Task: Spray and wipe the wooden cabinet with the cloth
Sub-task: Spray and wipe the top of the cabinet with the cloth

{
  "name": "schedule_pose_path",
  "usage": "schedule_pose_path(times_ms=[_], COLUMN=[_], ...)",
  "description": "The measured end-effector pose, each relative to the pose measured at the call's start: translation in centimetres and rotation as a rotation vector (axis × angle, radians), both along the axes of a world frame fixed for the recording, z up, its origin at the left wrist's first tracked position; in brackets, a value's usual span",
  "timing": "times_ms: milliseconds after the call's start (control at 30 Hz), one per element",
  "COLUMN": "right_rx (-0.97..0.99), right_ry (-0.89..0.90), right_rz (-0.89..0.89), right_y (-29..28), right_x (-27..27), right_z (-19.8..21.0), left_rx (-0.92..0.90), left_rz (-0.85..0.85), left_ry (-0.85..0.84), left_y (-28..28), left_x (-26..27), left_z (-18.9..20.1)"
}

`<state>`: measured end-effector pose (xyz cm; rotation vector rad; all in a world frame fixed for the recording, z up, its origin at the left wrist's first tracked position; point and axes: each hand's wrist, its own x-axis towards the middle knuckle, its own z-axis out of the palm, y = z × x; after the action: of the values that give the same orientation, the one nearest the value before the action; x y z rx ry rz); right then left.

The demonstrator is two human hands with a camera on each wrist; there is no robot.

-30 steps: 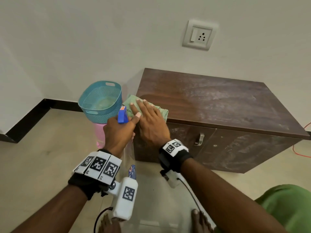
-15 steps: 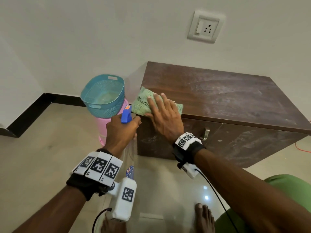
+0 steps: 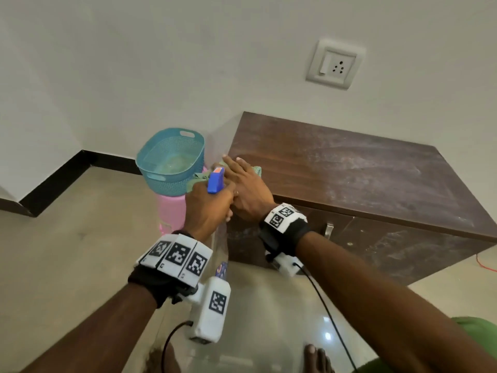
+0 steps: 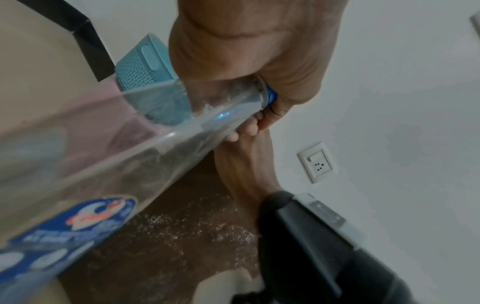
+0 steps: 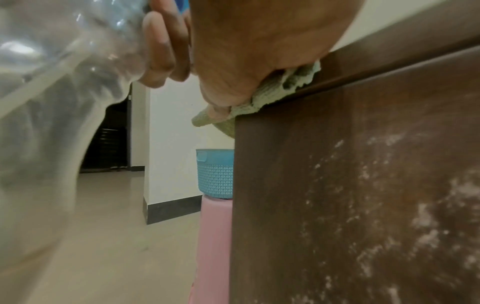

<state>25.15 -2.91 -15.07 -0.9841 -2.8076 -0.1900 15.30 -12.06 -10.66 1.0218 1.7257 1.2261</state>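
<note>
The dark wooden cabinet (image 3: 349, 170) stands against the wall, its top and front dusty with whitish streaks. My right hand (image 3: 247, 184) lies flat with straight fingers on the green cloth (image 3: 256, 169) at the cabinet's near left corner; the cloth (image 5: 280, 88) hangs a little over the edge. My left hand (image 3: 207, 208) grips the neck of a clear spray bottle (image 4: 130, 139) with a blue nozzle (image 3: 215, 180), just left of the right hand. The bottle's body hangs down in front of the cabinet's left edge.
A teal perforated basket (image 3: 172, 160) sits on a pink stool (image 3: 172, 211) right beside the cabinet's left side. A wall socket (image 3: 334, 64) is above the cabinet. A metal door handle (image 3: 328, 230) is on its front. My bare feet are on the tiled floor (image 3: 67, 251).
My right hand has slid the cloth back left and further onto the top, to the cabinet's left corner. The left hand with the bottle has risen close beside it.
</note>
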Motion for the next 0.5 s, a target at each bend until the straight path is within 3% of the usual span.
schedule_pose_path(times_ms=[133, 267, 433, 500], right_rx=[0.024, -0.155, -0.183, -0.189], right_ry=[-0.114, -0.060, -0.081, -0.156], right_rz=[0.055, -0.208, 0.128, 0.168], right_y=[2.7, 6.6, 5.3, 5.9], right_x=[0.7, 1.4, -0.3, 0.0], right_z=[2.3, 4.5, 3.4, 3.7], left_rx=[0.007, -0.034, -0.012, -0.011], left_rz=[0.014, 0.035, 0.067, 0.072], left_ry=[0.011, 0.011, 0.013, -0.021], left_y=[1.2, 2.1, 3.2, 3.6], left_x=[-1.7, -3.1, -3.5, -3.3], left_z=[-0.4, -0.9, -1.0, -0.8])
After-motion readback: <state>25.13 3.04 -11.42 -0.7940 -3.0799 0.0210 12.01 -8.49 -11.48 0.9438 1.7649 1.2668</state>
